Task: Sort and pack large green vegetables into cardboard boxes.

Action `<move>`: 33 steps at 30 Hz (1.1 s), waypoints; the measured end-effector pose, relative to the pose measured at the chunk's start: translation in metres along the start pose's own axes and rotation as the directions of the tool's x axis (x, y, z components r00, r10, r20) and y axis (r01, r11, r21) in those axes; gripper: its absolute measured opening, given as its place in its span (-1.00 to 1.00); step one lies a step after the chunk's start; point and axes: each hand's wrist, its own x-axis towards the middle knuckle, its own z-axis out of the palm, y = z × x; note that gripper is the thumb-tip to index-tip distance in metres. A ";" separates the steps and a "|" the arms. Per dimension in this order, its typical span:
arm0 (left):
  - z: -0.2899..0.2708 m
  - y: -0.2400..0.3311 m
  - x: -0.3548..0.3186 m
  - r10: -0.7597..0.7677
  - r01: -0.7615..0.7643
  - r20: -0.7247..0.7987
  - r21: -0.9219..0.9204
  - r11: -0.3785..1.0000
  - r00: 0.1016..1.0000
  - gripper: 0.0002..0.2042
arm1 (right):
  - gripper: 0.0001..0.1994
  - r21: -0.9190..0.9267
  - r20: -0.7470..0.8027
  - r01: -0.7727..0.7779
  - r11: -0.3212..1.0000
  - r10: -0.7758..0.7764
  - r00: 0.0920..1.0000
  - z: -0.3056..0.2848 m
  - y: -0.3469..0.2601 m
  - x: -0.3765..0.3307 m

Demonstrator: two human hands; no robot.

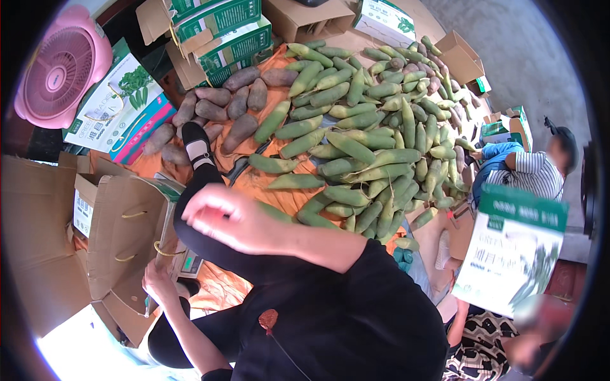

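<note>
My left hand [160, 284] is closed on the edge of an open cardboard box [127, 235] at the left, which has yellow rope handles. Beside that hand, next to the box, is a small scale [190, 263] with a lit display. My right hand [225, 219] is raised over my leg, blurred, its fingers loosely bent and apart with nothing seen in them. Beyond it lies a large heap of green radishes [349, 146] on an orange sheet [219, 279]. Dusky purple-brown roots [240, 132] lie at the heap's left.
A pink fan [60, 70] and a printed carton [117, 95] stand at the far left. Green-and-white cartons [222, 41] are stacked at the back. At right, one person holds up a carton [511, 247]; another, in a striped top [537, 174], sits beyond.
</note>
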 end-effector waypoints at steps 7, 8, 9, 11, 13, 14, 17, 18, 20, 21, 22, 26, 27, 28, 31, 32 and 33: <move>-0.003 0.005 0.002 -0.008 0.007 -0.041 -0.019 1.000 0.999 -0.83 | -0.84 -0.374 -0.467 -0.382 0.845 0.184 0.865 -0.124 0.124 -0.029; -0.003 0.009 0.002 -0.013 0.012 -0.040 -0.042 0.999 0.999 -0.84 | -0.82 -0.441 -0.512 -0.472 0.763 0.219 0.831 -0.143 0.143 -0.042; -0.002 0.007 0.001 -0.016 0.015 -0.037 -0.038 0.999 0.999 -0.84 | -0.83 -0.462 -0.538 -0.524 0.715 0.244 0.807 -0.156 0.158 -0.057; -0.001 0.000 0.000 -0.008 0.006 -0.053 -0.045 0.999 0.999 -0.85 | -0.86 -0.537 -0.578 -0.618 0.575 0.283 0.765 -0.183 0.181 -0.085; 0.003 -0.004 0.000 0.000 -0.003 -0.067 -0.042 0.999 0.998 -0.85 | -0.89 -0.635 -0.631 -0.660 0.401 0.223 0.743 -0.213 0.192 -0.107; 0.004 -0.005 -0.001 0.015 -0.019 -0.081 -0.044 0.999 0.997 -0.86 | -0.90 -0.673 -0.662 -0.667 0.319 0.143 0.736 -0.231 0.193 -0.116; 0.005 -0.005 0.002 0.018 -0.020 -0.047 -0.038 0.999 0.999 -0.87 | -0.79 -0.770 -0.633 -0.638 -0.036 -0.090 0.769 -0.276 0.163 -0.126; 0.001 -0.008 0.000 -0.009 0.008 -0.049 -0.017 1.000 0.999 -0.87 | -0.75 -0.742 -0.650 -0.660 -0.120 -0.117 0.751 -0.290 0.163 -0.123; -0.003 -0.006 0.001 -0.015 0.016 0.008 -0.052 0.999 1.000 -0.87 | -0.70 -0.627 -0.726 -0.710 -0.321 -0.089 0.682 -0.309 0.138 -0.113; -0.009 -0.003 0.001 -0.021 0.022 0.044 -0.019 1.000 0.999 -0.87 | -0.66 -0.586 -0.755 -0.718 -0.376 -0.070 0.652 -0.325 0.138 -0.113; -0.007 -0.007 0.000 -0.001 0.001 0.008 -0.002 1.000 1.000 -0.88 | -0.63 -0.546 -0.780 -0.721 -0.427 -0.054 0.623 -0.339 0.138 -0.112; -0.015 0.006 0.003 0.043 -0.043 -0.009 0.000 0.999 0.999 -0.87 | -0.42 -0.457 -0.884 -0.799 -0.391 0.098 0.457 -0.356 0.131 -0.109; -0.015 0.005 0.003 0.041 -0.041 -0.008 -0.021 0.999 0.999 -0.87 | -0.40 -0.457 -0.884 -0.779 -0.429 0.121 0.452 -0.354 0.131 -0.105; -0.014 0.005 0.002 0.030 -0.030 -0.010 -0.029 0.999 0.999 -0.87 | -0.39 -0.449 -0.887 -0.759 -0.471 0.136 0.441 -0.352 0.130 -0.104; -0.018 0.005 -0.001 -0.020 0.019 -0.015 -0.036 0.999 1.000 -0.87 | -0.39 -0.420 -0.896 -0.691 -0.588 0.149 0.418 -0.350 0.137 -0.097; -0.019 0.005 0.000 -0.028 0.028 -0.001 -0.029 0.999 1.000 -0.87 | -0.39 -0.436 -0.887 -0.683 -0.586 0.150 0.437 -0.349 0.139 -0.093; -0.018 0.004 0.000 -0.035 0.036 0.015 -0.023 0.999 0.999 -0.87 | -0.39 -0.422 -0.894 -0.676 -0.603 0.153 0.422 -0.348 0.141 -0.088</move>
